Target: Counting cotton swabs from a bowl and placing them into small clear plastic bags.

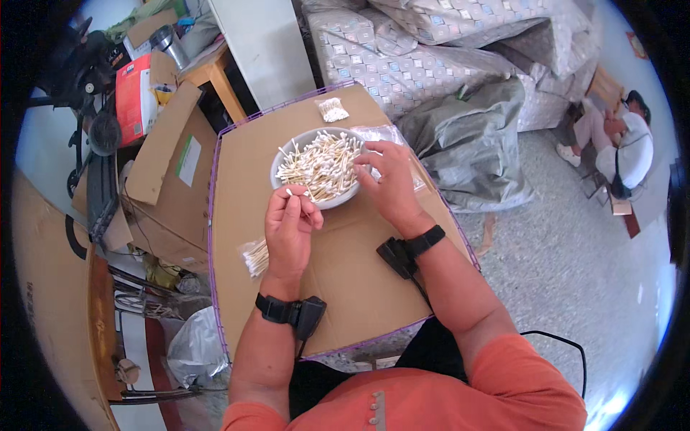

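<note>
A round pale bowl [276, 174] heaped with loose cotton swabs [320, 162] stands on a cardboard-topped table [345, 287]. My left hand [290, 228] is closed at the bowl's near left edge, pinching a cotton swab [290, 192] whose white tip pokes out above the fingers. Over the bowl's right rim, my right hand [388, 179] curves with its fingers apart, close to the swabs. A clear bag of swabs [255, 256] lies beside my left wrist. Behind the bowl sits a small bag with white swab tips [332, 110].
Clear plastic bags [388, 135] lie right of the bowl, partly under my right hand. Large cardboard boxes [162, 187] crowd the left side. A grey sack [467, 144] and covered bulky furniture [424, 61] stand beyond the table. Another person [629, 147] sits at the far right.
</note>
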Demonstrator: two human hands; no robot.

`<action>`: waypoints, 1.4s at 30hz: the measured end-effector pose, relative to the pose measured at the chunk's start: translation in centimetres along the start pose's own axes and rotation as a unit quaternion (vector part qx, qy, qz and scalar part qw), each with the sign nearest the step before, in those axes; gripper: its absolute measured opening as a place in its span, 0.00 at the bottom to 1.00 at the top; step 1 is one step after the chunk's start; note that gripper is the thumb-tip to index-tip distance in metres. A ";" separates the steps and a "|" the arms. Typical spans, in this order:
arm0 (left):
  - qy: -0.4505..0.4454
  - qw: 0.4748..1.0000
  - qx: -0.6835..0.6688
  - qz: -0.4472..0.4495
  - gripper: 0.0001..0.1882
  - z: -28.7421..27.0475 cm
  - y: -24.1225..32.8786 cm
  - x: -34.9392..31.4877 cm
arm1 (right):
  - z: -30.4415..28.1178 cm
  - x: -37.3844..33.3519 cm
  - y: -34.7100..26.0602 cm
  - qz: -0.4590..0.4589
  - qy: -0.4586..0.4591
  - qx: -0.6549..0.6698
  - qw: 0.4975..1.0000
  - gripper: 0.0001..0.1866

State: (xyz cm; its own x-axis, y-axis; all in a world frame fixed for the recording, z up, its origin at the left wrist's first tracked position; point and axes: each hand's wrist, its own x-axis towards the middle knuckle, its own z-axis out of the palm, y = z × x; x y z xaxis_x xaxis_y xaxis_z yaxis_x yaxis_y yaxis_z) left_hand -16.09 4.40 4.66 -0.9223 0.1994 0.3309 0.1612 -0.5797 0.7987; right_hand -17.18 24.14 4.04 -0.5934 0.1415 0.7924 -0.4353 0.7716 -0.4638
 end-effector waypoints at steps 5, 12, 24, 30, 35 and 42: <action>-0.015 0.998 0.065 -0.015 0.09 -0.6 -0.3 -0.1 | 0.5 0.0 -0.3 -0.060 -0.038 0.009 0.997 0.07; 0.004 0.994 0.110 -0.011 0.09 0.1 -0.6 -0.3 | 1.2 0.7 -1.2 -0.031 -0.056 -0.031 0.997 0.07; 0.017 0.984 0.178 0.020 0.09 0.3 -1.0 -0.6 | 1.8 1.4 -0.9 0.001 -0.074 -0.028 0.997 0.04; 0.016 0.981 0.190 0.023 0.09 0.0 -0.9 -0.7 | 1.2 1.2 -1.2 0.002 -0.064 -0.054 0.996 0.04; 0.014 0.982 0.187 0.023 0.09 -0.2 -1.1 -0.6 | 0.9 1.7 -1.4 0.049 -0.123 -0.023 0.991 0.05; 0.016 0.983 0.184 0.021 0.09 0.1 -0.8 -0.6 | -0.4 1.9 -1.1 -0.034 0.036 -0.023 0.999 0.03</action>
State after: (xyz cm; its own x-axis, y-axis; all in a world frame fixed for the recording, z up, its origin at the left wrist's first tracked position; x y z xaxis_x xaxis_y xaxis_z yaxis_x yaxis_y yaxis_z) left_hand -15.60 4.82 3.80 -0.9219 0.1522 0.3562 0.3100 -0.2613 0.9141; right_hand -17.50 23.82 6.22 -0.5131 0.1304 0.8484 -0.4403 0.8084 -0.3906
